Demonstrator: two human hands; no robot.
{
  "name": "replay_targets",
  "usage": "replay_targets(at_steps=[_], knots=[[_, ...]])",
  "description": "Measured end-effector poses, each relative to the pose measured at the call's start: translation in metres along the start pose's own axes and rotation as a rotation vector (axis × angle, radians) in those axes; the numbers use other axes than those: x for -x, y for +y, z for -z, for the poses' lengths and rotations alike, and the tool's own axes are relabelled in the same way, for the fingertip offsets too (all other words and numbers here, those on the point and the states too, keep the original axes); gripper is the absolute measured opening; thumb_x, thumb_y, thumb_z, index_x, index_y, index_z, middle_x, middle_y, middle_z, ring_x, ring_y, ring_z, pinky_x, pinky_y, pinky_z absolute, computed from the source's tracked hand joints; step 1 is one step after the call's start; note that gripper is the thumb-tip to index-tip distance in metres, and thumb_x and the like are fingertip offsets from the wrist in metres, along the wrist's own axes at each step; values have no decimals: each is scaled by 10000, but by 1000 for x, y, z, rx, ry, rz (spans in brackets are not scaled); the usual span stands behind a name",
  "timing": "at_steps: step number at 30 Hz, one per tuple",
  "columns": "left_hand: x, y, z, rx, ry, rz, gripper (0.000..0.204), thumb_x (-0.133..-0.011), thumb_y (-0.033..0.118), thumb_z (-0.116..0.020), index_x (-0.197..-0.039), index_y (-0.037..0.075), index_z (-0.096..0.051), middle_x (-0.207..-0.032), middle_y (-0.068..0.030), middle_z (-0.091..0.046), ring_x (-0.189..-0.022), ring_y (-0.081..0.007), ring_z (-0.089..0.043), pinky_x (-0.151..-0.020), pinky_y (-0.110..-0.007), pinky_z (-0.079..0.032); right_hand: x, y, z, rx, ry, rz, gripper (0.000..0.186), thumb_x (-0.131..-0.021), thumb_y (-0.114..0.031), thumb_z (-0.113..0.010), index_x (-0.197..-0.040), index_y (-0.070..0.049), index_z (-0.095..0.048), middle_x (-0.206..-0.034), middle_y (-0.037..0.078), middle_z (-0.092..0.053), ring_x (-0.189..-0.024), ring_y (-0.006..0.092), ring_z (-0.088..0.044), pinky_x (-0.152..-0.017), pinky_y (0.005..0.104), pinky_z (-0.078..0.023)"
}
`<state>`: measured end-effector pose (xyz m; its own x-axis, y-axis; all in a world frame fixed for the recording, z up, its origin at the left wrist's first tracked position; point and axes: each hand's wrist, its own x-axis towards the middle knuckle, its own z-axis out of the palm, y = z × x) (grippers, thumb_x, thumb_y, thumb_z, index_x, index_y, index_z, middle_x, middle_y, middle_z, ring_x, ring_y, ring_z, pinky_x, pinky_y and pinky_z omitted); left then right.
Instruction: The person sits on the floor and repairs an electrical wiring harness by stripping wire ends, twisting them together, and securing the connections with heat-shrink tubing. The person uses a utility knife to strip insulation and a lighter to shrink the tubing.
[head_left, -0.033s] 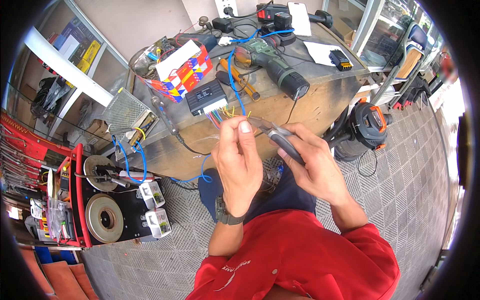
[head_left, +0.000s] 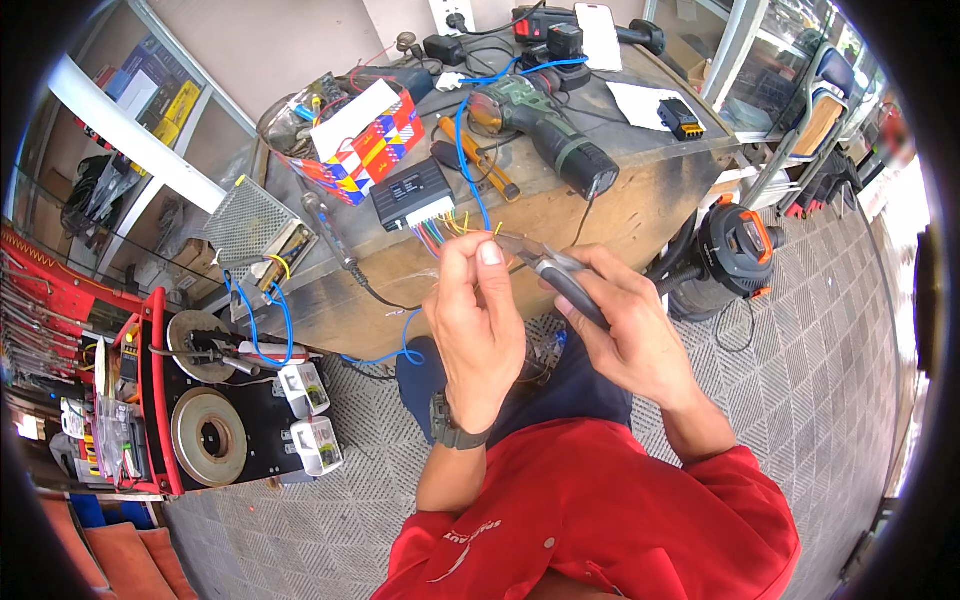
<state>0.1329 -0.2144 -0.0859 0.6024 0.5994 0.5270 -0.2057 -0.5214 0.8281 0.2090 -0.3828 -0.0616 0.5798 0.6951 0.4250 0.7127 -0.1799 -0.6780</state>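
My left hand (head_left: 474, 315) pinches a thin wire between thumb and forefinger; a bit of yellow shows at the fingertips. My right hand (head_left: 630, 322) is wrapped round dark-handled pliers (head_left: 568, 288), whose jaws point left toward those fingertips. Just beyond the left hand, a black control box (head_left: 413, 194) lies at the table's front edge. From its white connector (head_left: 432, 212) several coloured wires run down behind my left fingers. A blue cable (head_left: 462, 140) drops past the box to the same spot. Whether the jaws touch the wire I cannot tell.
On the worktable (head_left: 640, 185) lie a green cordless drill (head_left: 550, 130), orange-handled cutters (head_left: 485, 165), a soldering iron (head_left: 335, 235) beside a mesh stand (head_left: 255, 225), and a colourful box (head_left: 370, 145). A red tool cart (head_left: 158, 390) stands left, a vacuum cleaner (head_left: 725, 260) right.
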Motion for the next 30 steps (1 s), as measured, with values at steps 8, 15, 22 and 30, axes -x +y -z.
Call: replay_targets(at_steps=[8,15,22,30], knots=[[-2,1,3,-50,-16,-10,190,-1217,179,-571,-1199,-1,-631,-793,-130,-681,-645,-242,-640,-625,-412,-490,-3,-3,1,19,-23,11,252,-1032,-16,-755,-1279,34,-758,-1266,190,-728,-1094,416,-746,-918,464,-605],[-1,6,4,-133,-39,-21,168,-1217,153,-546,-1208,-1,-611,-819,-196,-680,-693,-391,-684,-648,-487,-502,-6,0,4,21,-57,57,269,-1018,-35,-757,-1273,41,-719,-1245,215,-689,-1126,456,-707,-966,527,-576],[-4,-9,15,-171,-206,-214,181,-1135,105,-605,-998,-14,-618,-760,-173,-619,-595,-324,-555,-597,-461,-416,-9,5,25,-100,-158,6,224,-1040,-179,-836,-1049,33,-764,-957,141,-664,-828,348,-665,-739,430,-531],[-1,-32,0,774,-246,65,626,-995,253,-872,-736,165,-309,-693,73,-422,-659,-70,-378,-603,-287,-264,4,41,-22,-998,-256,-190,463,-1200,-352,-660,-915,7,-728,-857,-29,-556,-731,73,-472,-641,295,-393]])
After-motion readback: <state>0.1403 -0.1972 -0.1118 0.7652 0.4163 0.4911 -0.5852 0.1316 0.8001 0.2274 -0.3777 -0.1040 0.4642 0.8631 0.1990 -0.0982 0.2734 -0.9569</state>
